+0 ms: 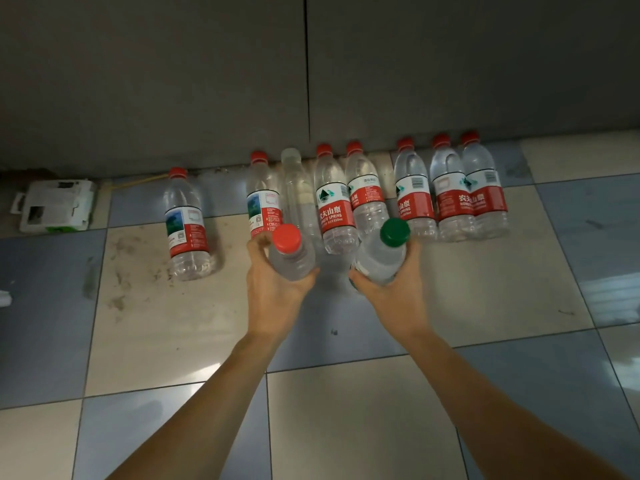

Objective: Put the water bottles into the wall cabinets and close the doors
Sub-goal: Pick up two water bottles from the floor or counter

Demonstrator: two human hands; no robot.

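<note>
My left hand (273,282) grasps the red-cap bottle (292,258), my right hand (391,289) the green-cap bottle (382,258); both stand upright, caps toward me, cabinet doors (207,81) beyond them closed.

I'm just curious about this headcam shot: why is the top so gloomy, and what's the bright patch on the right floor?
Head view: the grey cabinet doors sit in dim light; the glossy floor tiles reflect a pale glare at the right; wide-angle distortion bends tile lines and fans out the clear plastic bottles; the red-capped bottle in the left hand looks slightly soft.
</note>
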